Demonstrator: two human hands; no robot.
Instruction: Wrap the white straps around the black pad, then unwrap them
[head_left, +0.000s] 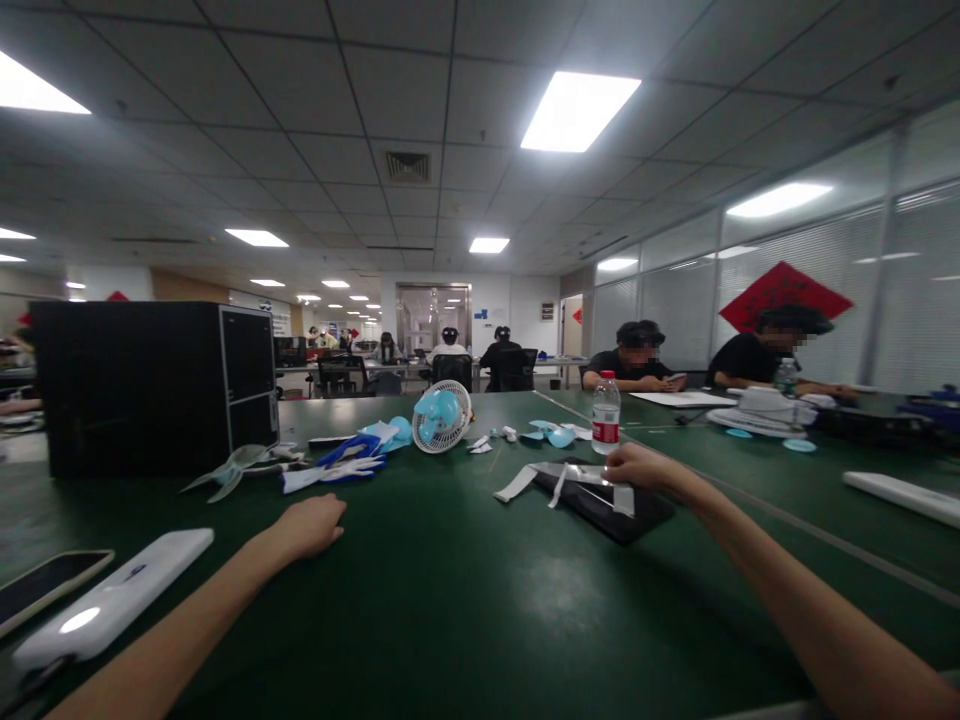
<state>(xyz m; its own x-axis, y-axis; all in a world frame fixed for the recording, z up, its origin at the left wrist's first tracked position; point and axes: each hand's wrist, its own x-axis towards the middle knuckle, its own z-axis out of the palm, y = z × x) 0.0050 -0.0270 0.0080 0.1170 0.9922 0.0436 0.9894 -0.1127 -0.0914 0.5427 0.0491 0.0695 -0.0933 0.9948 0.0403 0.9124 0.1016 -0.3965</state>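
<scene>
My left hand [311, 525] rests on the green table [450, 600] with its fingers curled in, and nothing shows in it. Off to the right, my right hand [637, 468] pinches the edge of a shiny clear plastic piece with white strips [574, 473]. Beneath that plastic lies a flat black pad or pouch [619, 515]; whether the fingers also grip it I cannot tell. Just behind my right hand stands a water bottle [606, 415] with a red cap. Blue-and-white gloves [341, 465] lie beyond my left hand.
A small fan [442, 417] with blue blades leans at the table's middle, near loose blue blades [550, 433]. The black computer case [150, 390] stands left. A white power bank-like device [120, 590] and a phone [52, 585] lie near left. Two people [634, 365] sit across at right.
</scene>
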